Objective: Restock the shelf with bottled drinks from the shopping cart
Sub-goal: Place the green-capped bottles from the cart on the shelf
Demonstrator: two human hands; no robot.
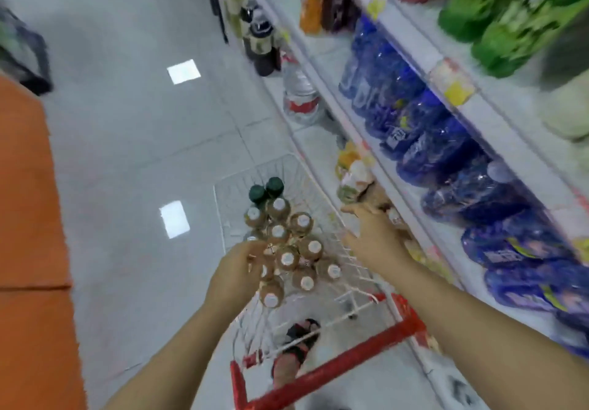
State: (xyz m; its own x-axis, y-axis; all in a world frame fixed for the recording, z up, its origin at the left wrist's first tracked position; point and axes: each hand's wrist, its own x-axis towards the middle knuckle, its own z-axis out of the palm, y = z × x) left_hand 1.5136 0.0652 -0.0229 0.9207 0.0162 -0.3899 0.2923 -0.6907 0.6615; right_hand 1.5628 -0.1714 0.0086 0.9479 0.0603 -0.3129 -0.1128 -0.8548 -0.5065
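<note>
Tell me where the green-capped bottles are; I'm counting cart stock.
Head view, centre: the green-capped bottles stand at the far end of the shopping cart, beyond the brown white-capped bottles.

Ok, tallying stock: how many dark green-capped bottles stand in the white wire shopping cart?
2. The dark green-capped bottles stand side by side at the far end of the white wire cart; the left hand may hide others.

Cart (334, 366) of brown bottles (287, 258), stocked shelf (411, 39)
</note>
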